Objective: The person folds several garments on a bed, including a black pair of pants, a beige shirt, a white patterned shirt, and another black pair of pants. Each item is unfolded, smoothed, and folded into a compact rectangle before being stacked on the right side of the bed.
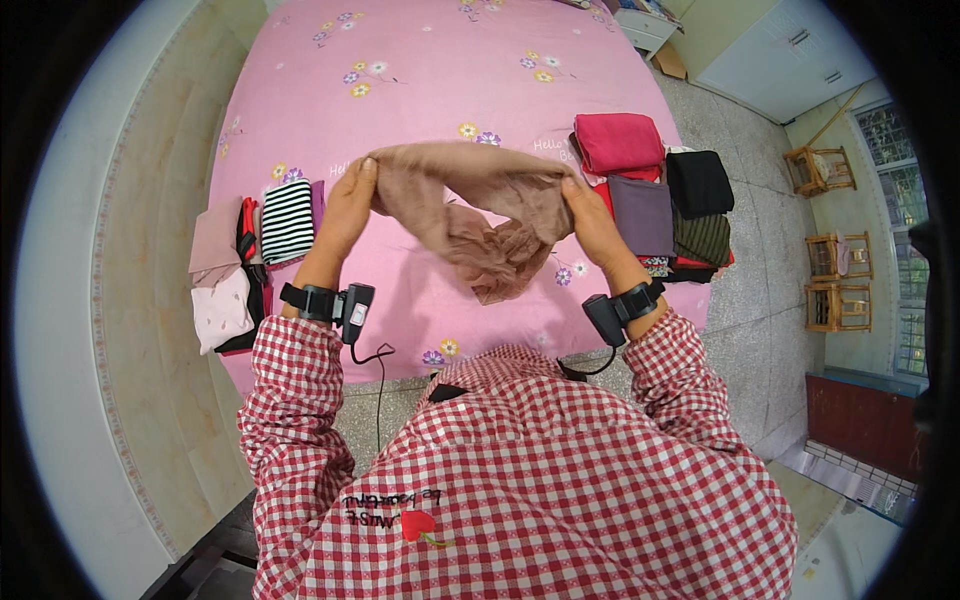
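Observation:
A thin brownish-pink fabric garment (480,169) is stretched between my hands above the bed. My left hand (350,202) pinches its left end, thumb on top. Its right end is gripped by my right hand (589,214). The upper edge spans nearly straight from hand to hand, while the lower part hangs bunched and crumpled in the middle. Through a gap in the cloth the pink bedsheet (435,97) shows. What kind of garment it is, I cannot tell.
Folded clothes lie on both sides: a black-and-white striped piece (288,223) and a pale pink one (223,309) at left; a red stack (619,144), a grey-purple piece (641,216) and a black one (700,182) at right. A cable (381,397) hangs from my left wrist device. Wooden stools (838,255) stand far right.

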The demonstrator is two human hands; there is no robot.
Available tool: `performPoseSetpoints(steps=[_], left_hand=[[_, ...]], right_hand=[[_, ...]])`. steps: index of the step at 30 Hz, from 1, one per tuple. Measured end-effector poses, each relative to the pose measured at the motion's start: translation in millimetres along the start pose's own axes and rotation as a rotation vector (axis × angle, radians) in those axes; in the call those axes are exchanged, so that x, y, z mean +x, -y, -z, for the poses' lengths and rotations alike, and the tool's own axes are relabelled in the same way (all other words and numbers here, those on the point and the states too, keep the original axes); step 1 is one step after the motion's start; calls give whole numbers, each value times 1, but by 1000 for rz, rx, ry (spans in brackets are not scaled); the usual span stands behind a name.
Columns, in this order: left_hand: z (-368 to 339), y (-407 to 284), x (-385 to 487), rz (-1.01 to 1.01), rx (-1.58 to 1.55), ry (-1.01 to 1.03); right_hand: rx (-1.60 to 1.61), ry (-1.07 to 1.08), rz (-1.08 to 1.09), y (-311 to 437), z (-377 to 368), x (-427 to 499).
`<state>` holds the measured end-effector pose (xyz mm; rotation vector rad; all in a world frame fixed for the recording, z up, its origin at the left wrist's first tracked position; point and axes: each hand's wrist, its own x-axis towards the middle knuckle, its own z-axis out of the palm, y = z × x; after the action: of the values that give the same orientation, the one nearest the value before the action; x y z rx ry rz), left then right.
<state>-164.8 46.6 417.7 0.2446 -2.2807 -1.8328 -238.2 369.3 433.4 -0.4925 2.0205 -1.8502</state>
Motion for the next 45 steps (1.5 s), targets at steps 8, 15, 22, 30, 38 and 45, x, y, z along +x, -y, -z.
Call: performPoseSetpoints(steps=[8,15,22,30,38,45], left_hand=[[-34,8,-15,-120,239,88],[-114,-13,-42,101,-149,601],[-107,-2,-19,151,-181,472],[-62,-51,-6,221,-457,352],[-69,-97,-9,275,-93,893],[-8,-129,-11,243,169,756]], right_hand=[[66,10,-36,13,1,10],[328,-20,-172,4,-10,11],[289,-105,-135,-20,7,12],[-758,-214,-216,-43,30,5],[-712,240,589,12,-24,3],[-231,432,-208,7,2,9]])
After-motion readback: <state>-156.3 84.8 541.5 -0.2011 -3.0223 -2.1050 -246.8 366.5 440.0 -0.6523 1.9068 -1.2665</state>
